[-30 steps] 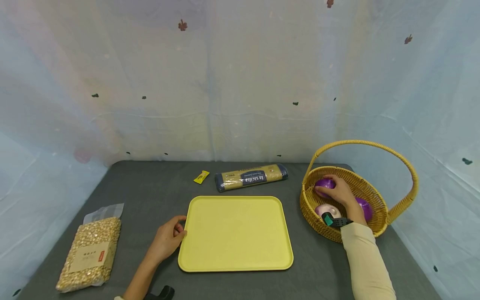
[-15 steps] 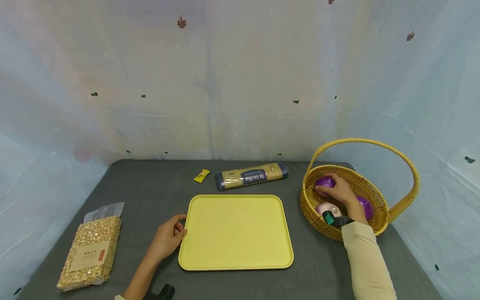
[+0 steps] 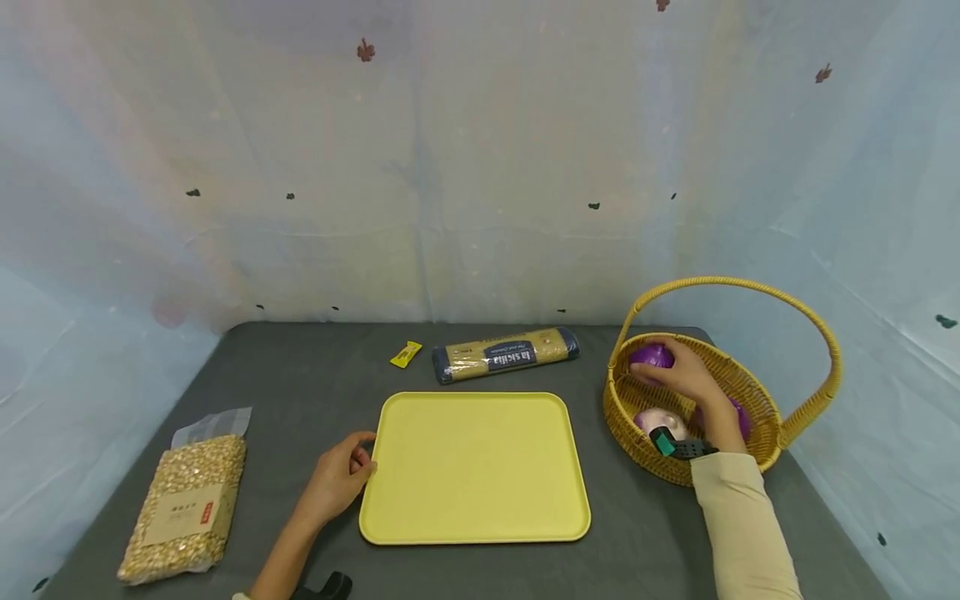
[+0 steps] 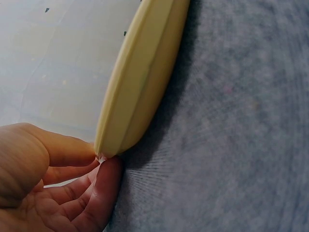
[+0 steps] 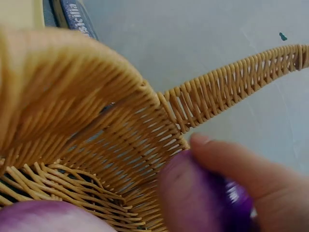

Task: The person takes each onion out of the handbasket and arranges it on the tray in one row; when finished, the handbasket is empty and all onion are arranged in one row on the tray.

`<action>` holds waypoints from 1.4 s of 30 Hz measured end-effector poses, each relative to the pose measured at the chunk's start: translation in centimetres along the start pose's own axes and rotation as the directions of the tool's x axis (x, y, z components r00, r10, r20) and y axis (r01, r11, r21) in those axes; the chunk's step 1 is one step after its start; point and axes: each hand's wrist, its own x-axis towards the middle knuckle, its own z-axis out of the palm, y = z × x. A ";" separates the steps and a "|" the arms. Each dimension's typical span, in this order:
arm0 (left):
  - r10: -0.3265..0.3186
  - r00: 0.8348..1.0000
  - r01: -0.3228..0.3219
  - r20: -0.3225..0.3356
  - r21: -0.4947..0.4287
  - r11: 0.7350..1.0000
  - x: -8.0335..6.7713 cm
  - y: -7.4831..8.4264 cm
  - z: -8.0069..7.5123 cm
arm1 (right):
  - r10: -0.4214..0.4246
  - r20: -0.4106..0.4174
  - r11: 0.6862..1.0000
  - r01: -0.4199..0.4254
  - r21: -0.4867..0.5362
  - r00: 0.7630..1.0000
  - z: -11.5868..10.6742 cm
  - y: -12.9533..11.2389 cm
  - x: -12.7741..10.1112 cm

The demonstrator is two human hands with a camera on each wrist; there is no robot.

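Note:
In the head view my left hand (image 3: 339,475) pinches the left rim of a yellow tray (image 3: 474,467) that lies on the table. The left wrist view shows thumb and fingertips meeting at the tray's edge (image 4: 140,82). Inside a wicker basket (image 3: 626,437) on the right, my right hand (image 3: 686,375) grips a glossy purple onion (image 3: 651,357) near the far left wall. The right wrist view has this onion (image 5: 186,193) under the thumb. A paler onion (image 3: 660,422) sits lower in the basket, and another purple one (image 3: 742,418) is partly hidden behind my right wrist.
The basket's tall handle (image 3: 723,281) arches over the right hand. Behind the tray lie a pasta packet (image 3: 506,354) and a small yellow wrapped packet (image 3: 406,354). A bag of corn kernels (image 3: 183,508) rests at the left of the table.
My right hand has risen slightly within the basket, and the purple onion in its fingers has moved up with it. The left hand keeps its place at the tray.

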 end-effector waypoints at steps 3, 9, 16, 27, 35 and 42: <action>-0.003 1.000 0.003 -0.002 0.005 1.000 0.0 0.1 0.1 | -0.014 0.021 1.000 0.015 -0.007 1.000 -0.6 -0.8 -0.1; 0.008 1.000 -0.008 -0.012 0.014 1.000 0.1 0.0 0.1 | -0.021 0.019 0.999 0.022 -0.046 1.000 -1.9 -2.6 -0.5; 0.006 1.000 -0.006 0.001 0.000 1.000 0.2 0.0 -0.1 | -0.064 -0.008 0.997 0.064 -0.034 0.998 -2.7 -4.2 -1.8; 0.010 1.000 -0.010 0.008 -0.003 1.000 0.2 -0.1 -0.1 | -0.130 -0.038 0.990 0.128 -0.053 0.991 -3.0 -7.3 -4.4; 0.018 1.000 -0.018 0.005 -0.015 1.000 0.0 0.1 -0.2 | -0.204 -0.043 0.977 0.201 -0.068 0.978 -2.4 -9.4 -5.3; 0.027 1.000 -0.027 -0.005 -0.016 1.000 -0.1 -0.1 -0.1 | -0.284 -0.048 0.959 0.283 -0.023 0.958 -0.8 -11.0 -4.9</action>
